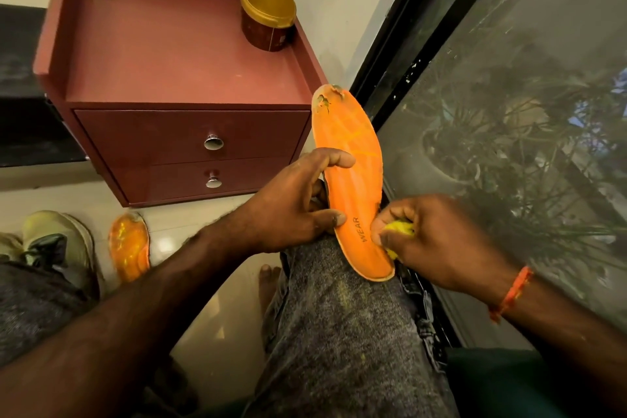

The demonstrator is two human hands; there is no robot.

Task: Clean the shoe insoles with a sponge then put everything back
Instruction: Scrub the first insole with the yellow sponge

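An orange insole (353, 173) printed "WEAR" rests on my right knee, its worn toe end pointing away from me. My left hand (291, 207) grips its left edge near the middle, thumb on top. My right hand (437, 237) is closed around a yellow sponge (400, 229) pressed against the insole's heel end on the right side. A second orange insole (129, 246) lies on the floor at the left. Beside it, at the far left, stands a pale shoe (54, 241) with dark laces.
A maroon two-drawer cabinet (190, 78) stands ahead against the wall, with a gold-lidded jar (266, 13) on its back right corner. A dark-framed glass window (509, 112) runs along my right side. My jeans-clad legs and a bare foot (268, 285) fill the lower view.
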